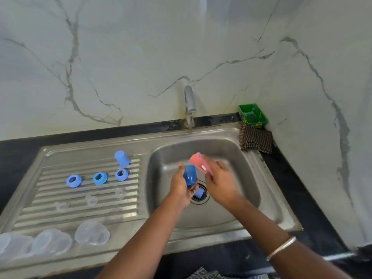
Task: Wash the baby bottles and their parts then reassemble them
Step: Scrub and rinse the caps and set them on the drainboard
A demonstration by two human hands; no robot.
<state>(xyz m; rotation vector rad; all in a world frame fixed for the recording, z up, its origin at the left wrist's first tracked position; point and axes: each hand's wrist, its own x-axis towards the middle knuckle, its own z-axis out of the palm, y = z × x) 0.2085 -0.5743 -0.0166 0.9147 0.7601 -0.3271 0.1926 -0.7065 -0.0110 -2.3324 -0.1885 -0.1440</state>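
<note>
Both hands over the sink basin [237, 156], just above the drain [201, 195]. Left hand [181, 188] grips a dark blue cap [189, 177], fingers curled round it, cap tilted. Right hand [219, 178] pinches a pink sponge [199, 161] just beside the cap's upper end; motion blur here, cannot tell if sponge and cap touch. A second, lighter blue cap [199, 193] lies in the basin on the drain, partly hidden behind the left hand. Silver bangle [281, 247] on the right wrist.

Everything else relative to the sink basin:
- Draining board [50, 158], left of the basin: one light blue cap [122, 158] standing at its back edge, nearest the basin.
- In front of that cap, a row of three blue collar rings [100, 178], lying flat, apart from each other.
- Nearer the camera, three clear teats [91, 200] in a diagonal row, faint and hard to make out.
- Front-left edge of the board: three clear bottles [92, 235] side by side, leftmost cut by the frame; blurred, orientation unclear.
- Behind the basin: tap [189, 103], spout toward the basin. No water stream discernible.
- Back-right of the basin: green tray [253, 114] in the surface corner, checked cloth [255, 138] just in front of it, overlapping the sink rim.
- Dark surface [12, 150] surrounds the sink; marble-pattern wall [120, 57] behind.
</note>
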